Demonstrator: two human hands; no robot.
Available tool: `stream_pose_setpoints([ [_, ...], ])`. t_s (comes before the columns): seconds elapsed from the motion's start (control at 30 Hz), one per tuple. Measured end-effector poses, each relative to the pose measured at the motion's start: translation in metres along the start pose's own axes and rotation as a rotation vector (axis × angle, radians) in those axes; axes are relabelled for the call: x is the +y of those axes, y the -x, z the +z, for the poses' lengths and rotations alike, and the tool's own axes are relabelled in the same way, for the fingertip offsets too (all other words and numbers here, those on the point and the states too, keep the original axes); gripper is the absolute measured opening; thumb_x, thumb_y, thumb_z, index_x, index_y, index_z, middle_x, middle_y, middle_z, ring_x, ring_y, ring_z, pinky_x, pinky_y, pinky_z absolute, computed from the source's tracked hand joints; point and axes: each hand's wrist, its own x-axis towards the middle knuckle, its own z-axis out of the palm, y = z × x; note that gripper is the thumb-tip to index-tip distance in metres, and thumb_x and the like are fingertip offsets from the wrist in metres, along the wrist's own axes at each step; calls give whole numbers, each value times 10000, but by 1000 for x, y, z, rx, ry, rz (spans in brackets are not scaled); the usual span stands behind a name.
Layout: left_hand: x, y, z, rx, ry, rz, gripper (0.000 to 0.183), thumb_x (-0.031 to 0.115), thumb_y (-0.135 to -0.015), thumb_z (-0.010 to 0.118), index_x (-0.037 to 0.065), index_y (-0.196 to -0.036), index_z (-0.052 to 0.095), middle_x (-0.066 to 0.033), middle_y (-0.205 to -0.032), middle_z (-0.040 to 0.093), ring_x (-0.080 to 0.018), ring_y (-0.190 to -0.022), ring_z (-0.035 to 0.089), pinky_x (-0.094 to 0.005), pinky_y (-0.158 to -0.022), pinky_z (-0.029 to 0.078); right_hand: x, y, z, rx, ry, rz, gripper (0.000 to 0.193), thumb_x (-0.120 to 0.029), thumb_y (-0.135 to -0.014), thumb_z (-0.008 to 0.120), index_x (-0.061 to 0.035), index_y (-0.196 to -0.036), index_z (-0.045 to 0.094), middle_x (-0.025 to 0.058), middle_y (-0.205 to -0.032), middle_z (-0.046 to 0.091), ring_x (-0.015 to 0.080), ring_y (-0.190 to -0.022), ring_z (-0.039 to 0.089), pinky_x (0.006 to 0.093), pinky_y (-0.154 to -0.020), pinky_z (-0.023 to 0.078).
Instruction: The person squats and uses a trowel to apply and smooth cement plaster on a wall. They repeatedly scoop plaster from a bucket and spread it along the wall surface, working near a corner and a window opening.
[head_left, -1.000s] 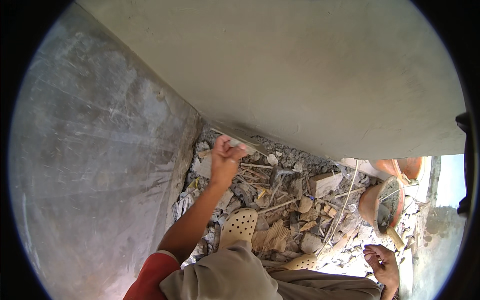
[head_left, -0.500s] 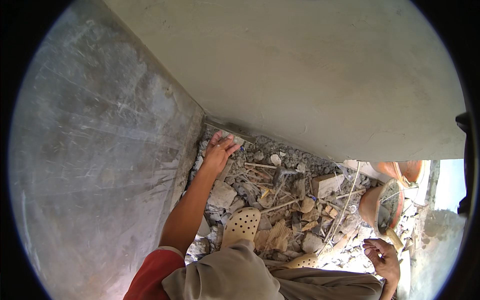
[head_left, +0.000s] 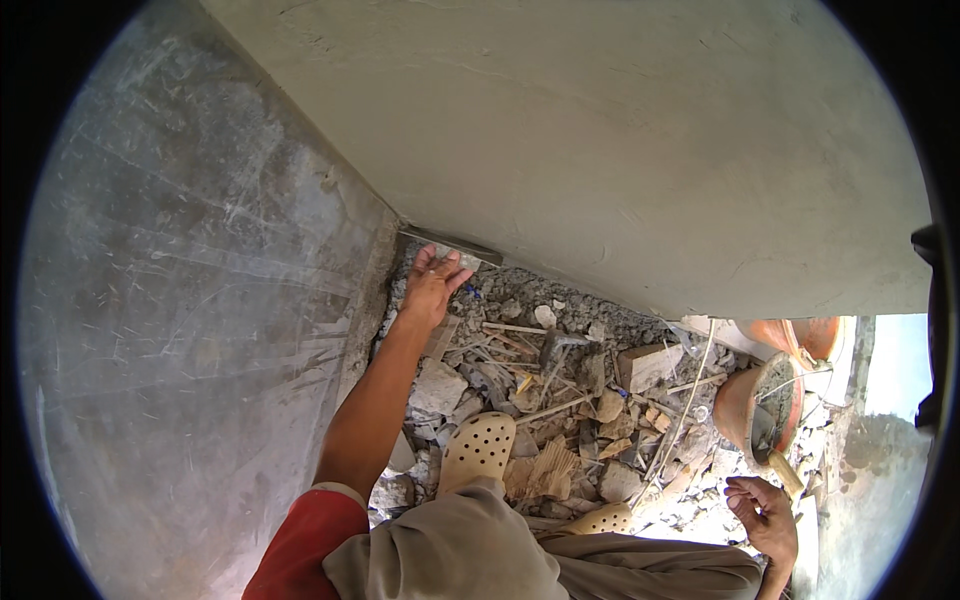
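Observation:
My left hand (head_left: 432, 285) reaches into the corner, its fingers closed on a thin, flat plastering float (head_left: 470, 247). The float lies along the foot of the freshly plastered wall (head_left: 600, 150), close to the left wall (head_left: 200, 280); the fingers partly cover it. My right hand (head_left: 765, 517) hovers at the lower right with bent fingers apart and nothing visible in it. Just above it is a wooden tool handle (head_left: 787, 474), beside an orange bucket (head_left: 745, 410) containing grey mortar (head_left: 768, 425).
Broken concrete, stones (head_left: 437, 388), wood scraps (head_left: 555, 470) and thin sticks cover the ground. My feet, in beige clogs (head_left: 480, 445), stand on this rubble. A long stick (head_left: 690, 400) leans across it, and another orange container (head_left: 818, 337) stands behind the bucket.
My left hand and the float have moved slightly up and left, closer to the wall's lower edge. The view has shifted a little; my right hand keeps its pose.

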Motion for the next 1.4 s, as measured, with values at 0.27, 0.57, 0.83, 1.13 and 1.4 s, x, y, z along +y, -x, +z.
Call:
stream_pose_setpoints([
  [0.27, 29, 14, 15, 38, -55, 35, 762, 61, -966, 782, -6, -1557, 305, -105, -1167, 646, -222, -993, 682, -441, -976, 648, -2, 2, 0, 3, 2, -24, 342, -202, -987, 774, 18, -1243, 716, 148, -1057, 780, 225, -952, 751, 342, -847, 582],
  [0.57, 56, 38, 38, 51, -95, 119, 387, 77, -981, 768, 52, -1277, 520, -69, -1059, 691, -191, -933, 705, -396, -914, 662, 0, 4, 0, 6, 3, -44, 346, -211, -988, 772, 22, -1238, 717, 155, -1055, 779, 228, -958, 754, 348, -846, 583],
  [0.83, 92, 62, 59, -7, -126, 173, 236, 91, -1003, 743, 53, -1180, 593, -60, -1040, 719, -185, -915, 722, -375, -885, 658, 1, 8, -1, -6, -10, -57, 349, -127, -962, 777, 44, -1255, 698, 185, -1070, 774, 261, -986, 771, 363, -876, 598],
  [1.13, 141, 95, 91, -64, -180, 253, 135, 106, -1031, 709, 55, -1125, 627, -54, -1022, 718, -166, -882, 710, -366, -880, 655, -2, 15, -2, 11, -17, -83, 366, -110, -950, 779, 66, -1258, 694, 209, -1080, 771, 285, -986, 777, 370, -869, 605],
  [1.4, 207, 145, 135, -114, -212, 387, 254, 68, -993, 741, -9, -1162, 568, -78, -959, 671, -184, -832, 696, -358, -842, 675, 0, 19, -2, 26, -38, -142, 367, -115, -950, 780, 75, -1251, 692, 218, -1058, 765, 297, -985, 778, 368, -862, 609],
])
